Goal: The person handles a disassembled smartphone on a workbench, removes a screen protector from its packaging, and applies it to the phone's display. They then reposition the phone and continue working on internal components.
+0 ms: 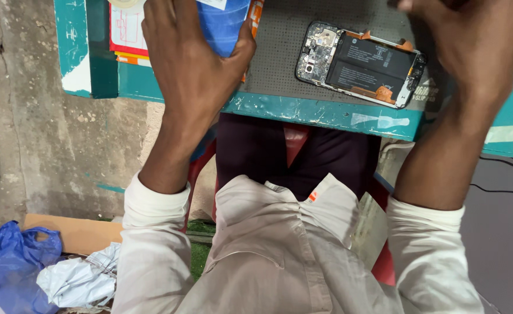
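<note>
In the head view, a blue box [224, 23] at top centre is clasped by the left hand [189, 64], its grip closed around the box's lower end. An opened phone [361, 64], back cover off, is seen lying flat on the worktop [320, 110], right of centre. At upper right the right hand [471, 46] is curled; whether its grip holds anything cannot be told.

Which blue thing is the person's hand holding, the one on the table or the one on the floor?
The blue container on the table: the left hand wraps around it. The blue plastic bag lies crumpled on the floor, untouched.
</note>
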